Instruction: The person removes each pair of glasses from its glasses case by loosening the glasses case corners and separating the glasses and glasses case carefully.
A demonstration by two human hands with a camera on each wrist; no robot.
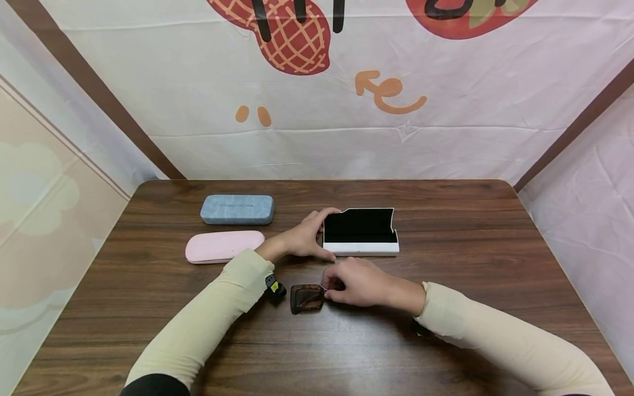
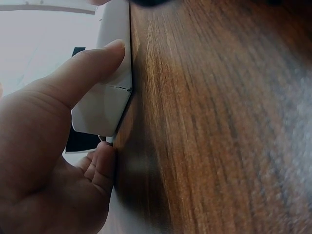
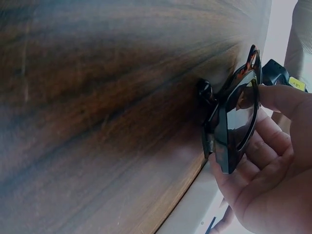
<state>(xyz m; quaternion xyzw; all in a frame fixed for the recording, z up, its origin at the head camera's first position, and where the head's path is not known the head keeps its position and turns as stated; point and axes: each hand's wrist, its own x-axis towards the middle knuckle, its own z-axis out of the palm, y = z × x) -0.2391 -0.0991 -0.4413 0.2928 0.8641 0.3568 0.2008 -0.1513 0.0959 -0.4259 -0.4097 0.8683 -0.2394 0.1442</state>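
Note:
A white glasses case (image 1: 360,249) with a black lining stands with its lid up near the table's middle. My left hand (image 1: 303,237) grips its left end; in the left wrist view the thumb presses the white front wall and the other fingers reach behind. In front of the case, my right hand (image 1: 365,283) pinches a pair of tortoiseshell sunglasses (image 1: 299,300) with dark lenses. The right wrist view shows the thumb on one side of the sunglasses frame (image 3: 222,141) and curled fingers on the other, close over the wood. Part of the sunglasses is hidden behind the right hand.
A pink glasses case (image 1: 218,246) lies closed beside my left wrist. Behind it sits a closed blue glasses case (image 1: 236,209). All rest on a brown wooden table (image 1: 475,264), which meets a printed cloth backdrop (image 1: 337,148) at its far edge.

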